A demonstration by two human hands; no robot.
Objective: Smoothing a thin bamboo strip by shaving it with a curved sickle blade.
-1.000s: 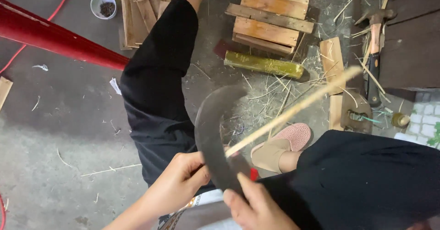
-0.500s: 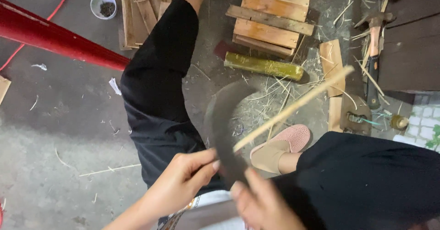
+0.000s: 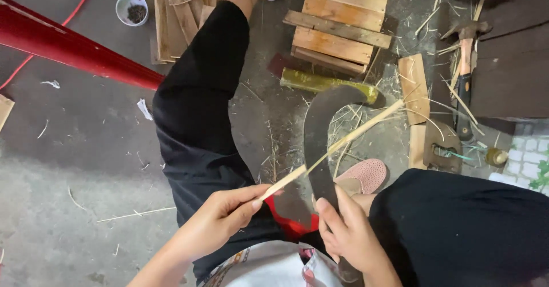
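Nearest the camera, the left hand [image 3: 220,221] pinches the near end of a thin bamboo strip [image 3: 334,147] between thumb and fingers, its grip clenched on the strip. Just beside it, the right hand [image 3: 349,235] is wrapped round the lower part of a dark curved blade [image 3: 320,138], its grip closed on the blade near the handle. A patch of red cloth [image 3: 289,221] shows between the two hands. The strip runs up and to the right, crossing the flat of the blade and touching it there, with its far end out over the floor. Below both lie the person's legs in black trousers [image 3: 194,115], and a pink slipper [image 3: 363,175] sits just right of the blade. Farther off on the concrete floor [image 3: 74,132] are a green bamboo piece [image 3: 326,84], a small stack of wooden planks [image 3: 337,26], a hammer [image 3: 464,75], a red pole [image 3: 68,49] and a white cup [image 3: 131,8].
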